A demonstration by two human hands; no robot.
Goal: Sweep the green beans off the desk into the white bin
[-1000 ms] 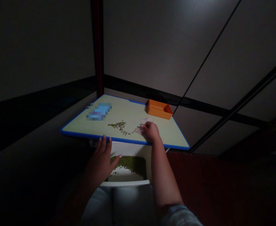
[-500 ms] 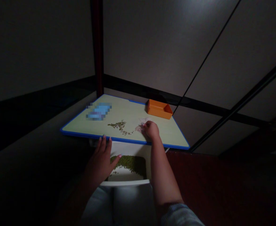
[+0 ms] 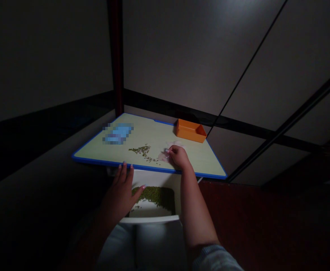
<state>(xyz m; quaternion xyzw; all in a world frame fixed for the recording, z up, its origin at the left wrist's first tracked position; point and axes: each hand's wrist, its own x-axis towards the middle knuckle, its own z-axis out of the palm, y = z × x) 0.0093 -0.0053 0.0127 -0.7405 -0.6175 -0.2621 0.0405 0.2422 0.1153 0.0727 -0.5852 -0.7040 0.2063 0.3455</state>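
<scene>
The right hand [image 3: 180,156] is held over the tabletop [image 3: 200,160], thumb and fingers bunched into a narrow pinch at a thin, pale, crumpled film [image 3: 163,156]; whether the tips are quite closed, or have film or a bean between them, cannot be told. The left hand [image 3: 121,195] is wide, fingers spread, with the tips at the tabletop's blue near edge and the thumb reaching out over a white tray [image 3: 153,219]; it grips nothing visible.

In the tray, just below that edge, lies a heap of small green beans [image 3: 153,194], mung beans by the look, thickest toward the back and right, with a few loose ones near the front. More beans form a scattered patch [image 3: 140,150] on the tabletop, beyond the left fingertips, with a thin trail running right and nearer to the film.

Farther off, an open orange box [image 3: 190,134] stands at the far right of the tabletop. A blue item [image 3: 119,133], blurred into blocks, lies at the far left. Around the table are dark grey wall panels [image 3: 182,56], a dark red post [image 3: 117,56] and a red floor [image 3: 232,218]
</scene>
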